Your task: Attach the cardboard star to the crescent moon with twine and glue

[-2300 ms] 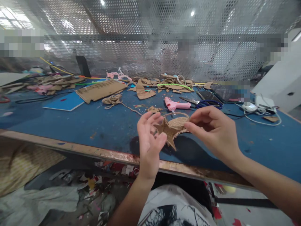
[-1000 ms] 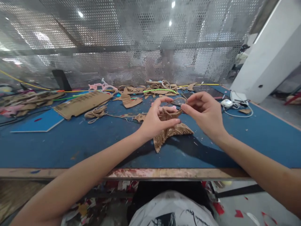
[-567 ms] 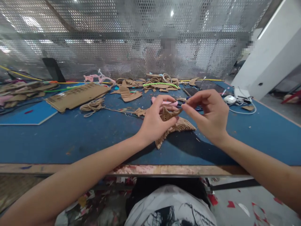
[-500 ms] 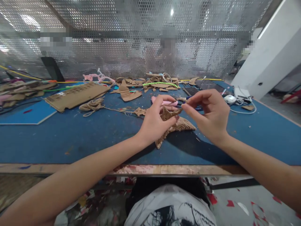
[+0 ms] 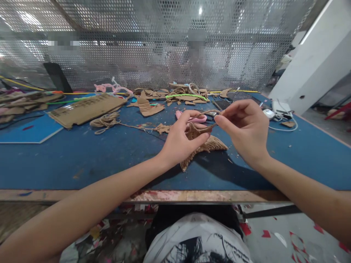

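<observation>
A brown cardboard star partly wound with jute twine [image 5: 204, 145] rests on the blue table [image 5: 109, 157] in front of me. My left hand [image 5: 181, 140] grips the star's upper point between thumb and fingers. My right hand [image 5: 245, 128] pinches a strand of twine [image 5: 210, 113] just above the star, thumb and forefinger pressed together. The strand arcs from the right fingertips across to the left hand. Both forearms reach over the table's front edge.
A pink glue gun [image 5: 196, 118] lies just behind the hands. A loose coil of twine [image 5: 105, 120], a flat cardboard sheet [image 5: 85, 108] and cardboard scraps [image 5: 149, 106] lie farther back. A white charger with cables [image 5: 279, 111] sits at right. A perforated metal screen [image 5: 153, 44] closes the far side.
Since 2.3 s ago the star went from held up over the table edge to resting on the table. In the last half second my right hand lifted the twine slightly.
</observation>
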`<state>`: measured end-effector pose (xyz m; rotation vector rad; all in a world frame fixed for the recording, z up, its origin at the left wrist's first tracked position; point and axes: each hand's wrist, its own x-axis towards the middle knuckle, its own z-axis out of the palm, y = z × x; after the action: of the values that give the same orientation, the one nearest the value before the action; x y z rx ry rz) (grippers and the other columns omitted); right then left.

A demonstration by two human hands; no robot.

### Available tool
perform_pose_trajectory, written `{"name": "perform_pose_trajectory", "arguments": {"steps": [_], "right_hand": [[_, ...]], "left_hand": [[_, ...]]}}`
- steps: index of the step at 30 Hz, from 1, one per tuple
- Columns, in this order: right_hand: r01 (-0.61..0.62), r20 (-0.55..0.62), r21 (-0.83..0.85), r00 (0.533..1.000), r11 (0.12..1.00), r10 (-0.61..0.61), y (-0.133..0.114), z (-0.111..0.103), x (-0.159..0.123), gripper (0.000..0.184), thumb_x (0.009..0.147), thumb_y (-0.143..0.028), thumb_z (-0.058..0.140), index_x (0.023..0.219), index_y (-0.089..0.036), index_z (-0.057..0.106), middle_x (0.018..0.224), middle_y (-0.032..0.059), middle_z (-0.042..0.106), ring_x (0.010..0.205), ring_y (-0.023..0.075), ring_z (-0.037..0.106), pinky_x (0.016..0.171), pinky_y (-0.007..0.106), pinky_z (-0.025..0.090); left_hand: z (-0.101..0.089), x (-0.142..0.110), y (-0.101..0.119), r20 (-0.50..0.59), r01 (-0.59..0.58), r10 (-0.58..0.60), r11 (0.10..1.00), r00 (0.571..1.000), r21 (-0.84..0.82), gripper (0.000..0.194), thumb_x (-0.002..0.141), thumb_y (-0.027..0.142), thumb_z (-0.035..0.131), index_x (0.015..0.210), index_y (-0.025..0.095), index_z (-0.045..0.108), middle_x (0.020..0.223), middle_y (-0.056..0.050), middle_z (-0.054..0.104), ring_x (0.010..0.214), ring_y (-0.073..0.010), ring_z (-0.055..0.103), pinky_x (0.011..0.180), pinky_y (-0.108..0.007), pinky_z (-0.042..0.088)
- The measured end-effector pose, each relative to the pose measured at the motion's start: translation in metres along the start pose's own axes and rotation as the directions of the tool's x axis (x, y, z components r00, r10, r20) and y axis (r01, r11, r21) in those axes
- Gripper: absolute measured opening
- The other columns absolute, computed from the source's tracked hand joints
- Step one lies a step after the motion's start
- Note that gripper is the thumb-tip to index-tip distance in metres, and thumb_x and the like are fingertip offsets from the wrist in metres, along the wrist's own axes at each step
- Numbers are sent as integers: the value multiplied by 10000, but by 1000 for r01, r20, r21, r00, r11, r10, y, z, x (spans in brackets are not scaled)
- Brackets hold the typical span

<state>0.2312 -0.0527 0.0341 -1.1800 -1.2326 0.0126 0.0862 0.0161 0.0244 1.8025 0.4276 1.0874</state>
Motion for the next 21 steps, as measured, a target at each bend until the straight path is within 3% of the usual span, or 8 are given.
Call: {"name": "perform_pose_trajectory", "arguments": {"steps": [4, 8, 14, 21], "right_hand": [[-20, 2, 11, 1000, 1000, 20, 1, 0, 1, 205, 750, -306, 726, 758, -265, 526, 721, -4, 622, 649, 163, 623, 569, 321, 521], [-32, 2, 22, 999, 999, 32, 0, 0, 0, 213, 747, -307, 730, 770, -266, 522, 738, -2, 631, 664, 167, 633, 585, 325, 526], [-10, 17, 30, 1000, 999, 9, 2, 0, -2, 220, 767, -305, 712, 849, -268, 511, 746, -8, 645, 689, 166, 654, 594, 312, 526], [-126, 51, 124, 991, 984, 120, 5, 2, 0, 259, 738, -290, 738, 884, -262, 526, 728, -21, 673, 669, 153, 661, 616, 295, 535]], "left_hand": [[0, -1, 0, 13, 20, -20, 999, 1000, -40, 291, 719, 209, 713, 970, 214, 566, 1086, -48, 653, 854, -175, 680, 841, -336, 532], [0, -1, 1, 12, 48, -47, 996, 999, -77, 278, 728, 229, 713, 967, 215, 572, 1009, -47, 668, 842, -178, 682, 823, -326, 529], [-1, 0, 1, 21, 60, -58, 993, 998, -99, 259, 752, 232, 688, 966, 200, 545, 905, -28, 662, 637, -139, 661, 648, -283, 548], [-2, 1, 2, 25, 30, -27, 994, 999, -108, 250, 766, 221, 671, 964, 189, 522, 993, -40, 658, 808, -154, 684, 665, -229, 556]]}}
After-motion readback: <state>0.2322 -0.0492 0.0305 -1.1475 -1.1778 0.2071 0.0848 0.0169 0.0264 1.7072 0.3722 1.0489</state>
